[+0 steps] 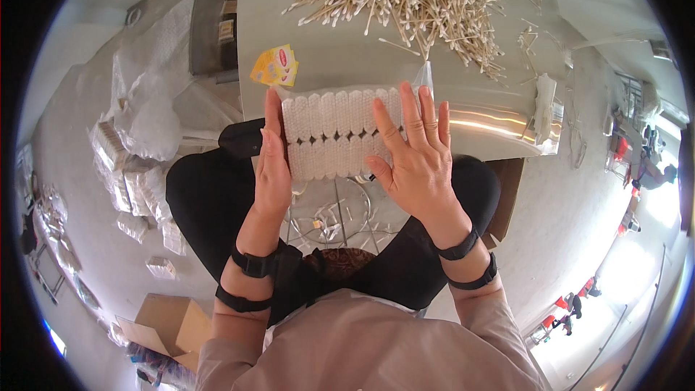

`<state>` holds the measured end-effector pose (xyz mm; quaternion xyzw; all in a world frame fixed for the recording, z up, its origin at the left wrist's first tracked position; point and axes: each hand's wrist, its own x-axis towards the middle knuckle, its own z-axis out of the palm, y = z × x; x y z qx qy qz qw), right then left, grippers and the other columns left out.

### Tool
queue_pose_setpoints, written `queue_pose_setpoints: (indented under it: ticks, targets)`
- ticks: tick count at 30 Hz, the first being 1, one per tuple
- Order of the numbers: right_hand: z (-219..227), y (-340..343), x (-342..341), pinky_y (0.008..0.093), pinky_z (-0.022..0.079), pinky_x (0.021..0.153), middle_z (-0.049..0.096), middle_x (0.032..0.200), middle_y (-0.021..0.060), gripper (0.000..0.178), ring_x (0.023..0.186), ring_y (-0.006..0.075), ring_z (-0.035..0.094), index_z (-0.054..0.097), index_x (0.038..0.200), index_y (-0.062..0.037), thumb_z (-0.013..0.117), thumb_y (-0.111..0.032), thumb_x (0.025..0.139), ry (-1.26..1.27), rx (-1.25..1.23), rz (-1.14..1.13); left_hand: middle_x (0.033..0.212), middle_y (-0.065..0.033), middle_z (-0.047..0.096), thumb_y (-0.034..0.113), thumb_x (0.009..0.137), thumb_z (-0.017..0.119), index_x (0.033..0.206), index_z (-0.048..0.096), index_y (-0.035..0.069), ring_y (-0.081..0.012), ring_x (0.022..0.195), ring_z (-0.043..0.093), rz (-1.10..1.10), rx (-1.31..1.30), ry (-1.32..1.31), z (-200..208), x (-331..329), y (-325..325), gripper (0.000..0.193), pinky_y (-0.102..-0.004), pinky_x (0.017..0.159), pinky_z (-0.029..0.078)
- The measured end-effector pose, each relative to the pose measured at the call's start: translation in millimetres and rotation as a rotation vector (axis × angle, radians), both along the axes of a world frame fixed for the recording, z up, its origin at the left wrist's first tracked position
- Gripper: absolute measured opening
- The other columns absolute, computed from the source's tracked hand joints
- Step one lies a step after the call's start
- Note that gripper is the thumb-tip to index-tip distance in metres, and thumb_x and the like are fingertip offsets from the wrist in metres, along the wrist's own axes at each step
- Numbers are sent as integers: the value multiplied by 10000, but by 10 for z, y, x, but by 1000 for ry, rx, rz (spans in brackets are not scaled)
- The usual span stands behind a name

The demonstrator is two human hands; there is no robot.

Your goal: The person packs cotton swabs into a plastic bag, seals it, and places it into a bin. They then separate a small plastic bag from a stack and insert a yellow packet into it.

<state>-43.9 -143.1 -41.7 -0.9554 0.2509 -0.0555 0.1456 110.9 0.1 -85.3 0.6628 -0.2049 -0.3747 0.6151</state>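
Observation:
A white block of cotton swab bundles (pixel 329 134) in clear plastic lies across the near table edge, above my lap. Its rows of white tips face up, with a line of dark gaps through the middle. My left hand (pixel 271 170) presses along the block's left end with fingers straight, holding it from that side. Spread out over the right part, my right hand (pixel 420 148) lies flat with fingers apart and hides that end. Clear film (pixel 425 76) sticks up behind the right fingers. What supports the block underneath is hidden.
Loose cotton swabs (pixel 420 0) are heaped at the back of the table (pixel 264 22). Yellow printed cards (pixel 275 65) lie near its left side. Wrapped white packs (pixel 137 181) are piled on the floor at left, with an open cardboard box (pixel 170 322) nearer me.

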Motion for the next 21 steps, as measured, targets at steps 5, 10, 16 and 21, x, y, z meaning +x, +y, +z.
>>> queue_pose_setpoints:
  ticks: [5,10,16,21]
  targets:
    - [-58,22,-59,554,207,1102,320,1482,169,627,1385,366,263,504,1355,-152,652,-405,801,40,3,17,1549,-95,179,420,1024,80,1500,112,37,-202,1406,204,0,37,24,158,-42,-81,612,-329,1141,148]
    - [-143,-46,-224,556,159,1111,276,1497,206,662,1392,398,239,410,1417,-98,520,-479,886,-113,40,-121,1546,-90,188,447,1019,93,1501,117,43,-199,1403,210,30,7,57,140,-54,-84,630,-331,1140,149]
    - [-60,48,-98,531,144,1130,320,1494,122,729,1401,313,257,381,1421,-51,550,-474,852,2,7,-17,1543,-88,196,443,1023,97,1501,118,43,-197,1401,214,15,-28,61,-109,-3,46,624,-327,1139,148]
    - [-48,80,-8,518,157,1135,325,1493,118,721,1403,302,256,383,1410,-19,523,-467,862,143,-12,54,1538,-94,208,423,1027,86,1500,121,41,-201,1396,224,11,20,37,0,-46,11,610,-324,1137,151]
